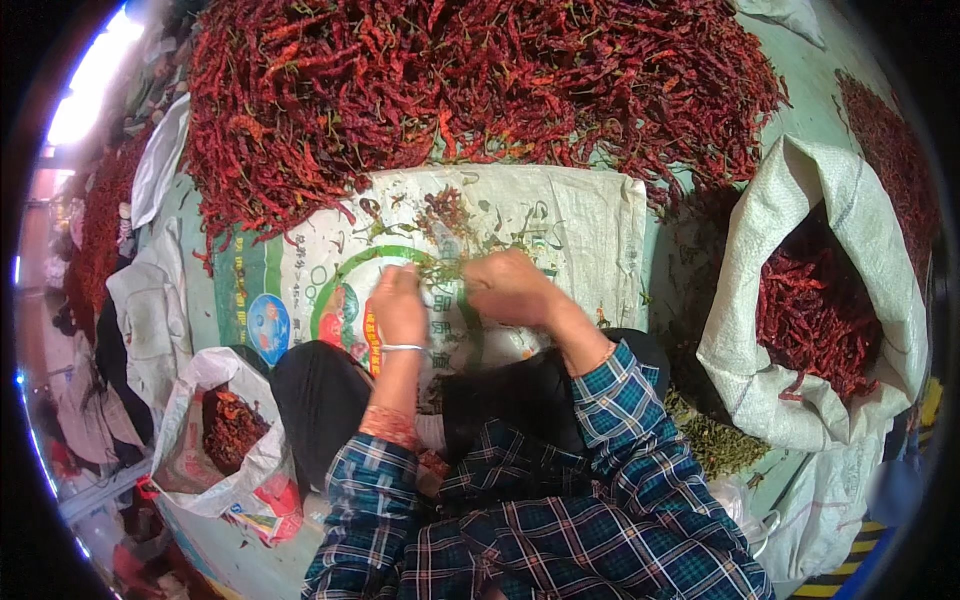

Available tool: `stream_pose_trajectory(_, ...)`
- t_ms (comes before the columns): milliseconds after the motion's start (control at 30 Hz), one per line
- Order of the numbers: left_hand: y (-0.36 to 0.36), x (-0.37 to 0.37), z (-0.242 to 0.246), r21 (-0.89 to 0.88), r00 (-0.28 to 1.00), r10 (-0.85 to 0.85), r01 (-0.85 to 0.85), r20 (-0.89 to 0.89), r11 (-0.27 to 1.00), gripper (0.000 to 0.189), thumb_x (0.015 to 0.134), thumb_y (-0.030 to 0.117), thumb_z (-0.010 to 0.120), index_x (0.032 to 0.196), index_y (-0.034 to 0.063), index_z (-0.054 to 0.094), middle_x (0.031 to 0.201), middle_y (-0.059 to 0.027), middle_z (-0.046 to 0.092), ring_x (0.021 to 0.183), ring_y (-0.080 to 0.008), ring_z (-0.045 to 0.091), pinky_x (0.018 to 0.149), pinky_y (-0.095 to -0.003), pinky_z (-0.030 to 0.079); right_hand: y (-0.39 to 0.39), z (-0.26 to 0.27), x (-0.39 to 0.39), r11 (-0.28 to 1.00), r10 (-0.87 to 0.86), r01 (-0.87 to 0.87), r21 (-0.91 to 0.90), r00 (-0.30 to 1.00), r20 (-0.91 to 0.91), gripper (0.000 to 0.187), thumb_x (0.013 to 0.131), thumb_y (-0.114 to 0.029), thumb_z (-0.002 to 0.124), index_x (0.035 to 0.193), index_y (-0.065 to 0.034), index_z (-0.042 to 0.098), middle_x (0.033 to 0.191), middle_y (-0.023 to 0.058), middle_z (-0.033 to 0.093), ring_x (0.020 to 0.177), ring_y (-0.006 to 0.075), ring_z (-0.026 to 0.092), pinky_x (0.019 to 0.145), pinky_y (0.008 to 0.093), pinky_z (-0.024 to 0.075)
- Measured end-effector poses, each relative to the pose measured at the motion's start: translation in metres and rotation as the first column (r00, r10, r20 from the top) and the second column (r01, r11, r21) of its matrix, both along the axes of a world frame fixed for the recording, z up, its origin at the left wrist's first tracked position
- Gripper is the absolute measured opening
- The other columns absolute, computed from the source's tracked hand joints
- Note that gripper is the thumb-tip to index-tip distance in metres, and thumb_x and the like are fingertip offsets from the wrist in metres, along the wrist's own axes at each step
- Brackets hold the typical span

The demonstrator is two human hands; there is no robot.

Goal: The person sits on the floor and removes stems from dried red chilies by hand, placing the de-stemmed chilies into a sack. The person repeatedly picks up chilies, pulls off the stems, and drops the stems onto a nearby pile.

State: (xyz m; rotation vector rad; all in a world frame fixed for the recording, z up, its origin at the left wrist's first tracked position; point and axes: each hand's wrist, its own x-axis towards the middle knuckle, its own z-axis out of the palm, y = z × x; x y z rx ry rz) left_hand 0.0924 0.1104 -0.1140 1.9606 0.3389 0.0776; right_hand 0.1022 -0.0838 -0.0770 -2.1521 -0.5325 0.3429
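Observation:
Over a flattened printed woven sack (pixel 596 225), my left hand (pixel 401 304) and my right hand (pixel 514 289) face each other, a short gap apart. Both have curled fingers and are blurred. Thin green stems (pixel 441 270) show in the gap, close to the fingertips of both hands; whether either hand grips them is not clear. Small red chili scraps (pixel 442 210) and loose stem bits (pixel 536 225) lie on the sack just beyond my hands. A large heap of dried red chilies (pixel 480 82) borders the sack's far edge.
At right stands an open white woven sack (pixel 724 330) with dried chilies (pixel 814 315) inside. A smaller open bag (pixel 176 457) at left holds dark red pieces (pixel 232 431). Green stems (pixel 720 442) are piled beside my right knee. More chilies (pixel 889 157) lie at far right.

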Motion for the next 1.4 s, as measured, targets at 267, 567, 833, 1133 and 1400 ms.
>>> stream_pose_trajectory(267,-0.001,-0.001,0.014,-0.931,0.922,-0.283,-0.167,-0.264,0.326,0.02,0.089,0.016,0.053,0.103,0.0026,0.058,0.082,-0.0034,0.059,0.049,-0.0085,0.041,0.043,-0.0217,0.031,-0.033,-0.032,0.024,0.84,-0.453,0.499,-0.213,0.861,0.231,0.012,0.075,-0.014,0.061,0.081,-0.0062,0.067,0.075,0.0167,0.06,0.075,0.0364,0.059,0.067,0.0435,0.0472)
stream_pose_trajectory(567,-0.013,-0.003,0.018,-0.923,0.916,-0.343,-0.069,-0.21,0.378,0.024,0.09,0.008,0.05,0.111,0.0013,0.056,0.088,-0.0057,0.059,0.05,-0.0065,0.039,0.044,-0.0204,0.028,-0.026,-0.066,0.042,0.87,-0.433,0.454,-0.19,0.89,0.145,0.01,0.074,-0.011,0.059,0.08,-0.0085,0.066,0.083,0.0162,0.059,0.081,0.0355,0.058,0.072,0.0425,0.0476)
stream_pose_trajectory(833,-0.018,-0.01,0.013,-0.849,0.924,-0.285,-0.071,-0.253,0.524,0.015,0.091,0.016,0.053,0.1,0.0047,0.057,0.082,-0.0028,0.059,0.054,-0.0058,0.044,0.043,-0.0197,0.028,-0.017,-0.006,0.028,0.766,-0.323,0.501,0.403,0.842,-0.433,0.008,0.081,-0.007,0.062,0.084,-0.0004,0.065,0.065,0.0019,0.06,0.06,0.0069,0.052,0.056,0.0234,0.0435)
stream_pose_trajectory(1133,-0.025,-0.011,0.016,-0.926,0.861,-0.34,-0.342,-0.377,0.161,0.017,0.09,0.024,0.055,0.093,0.0069,0.058,0.08,-0.0044,0.059,0.057,-0.0109,0.047,0.044,-0.0206,0.032,-0.01,-0.007,0.022,0.726,-0.294,0.545,0.419,0.798,-0.527,0.02,0.088,-0.02,0.06,0.083,-0.0015,0.066,0.061,-0.0017,0.055,0.053,0.0043,0.046,0.048,0.0211,0.0382)
stream_pose_trajectory(1400,-0.031,-0.013,0.019,-0.923,0.876,-0.385,-0.152,-0.291,0.353,0.013,0.088,0.017,0.059,0.09,0.0064,0.053,0.076,-0.0032,0.054,0.057,-0.0065,0.046,0.043,-0.0173,0.03,0.011,-0.008,0.021,0.767,-0.142,0.467,0.439,0.792,-0.594,0.022,0.082,-0.017,0.067,0.07,0.0001,0.064,0.06,0.0001,0.057,0.056,0.0064,0.048,0.051,0.022,0.0365)
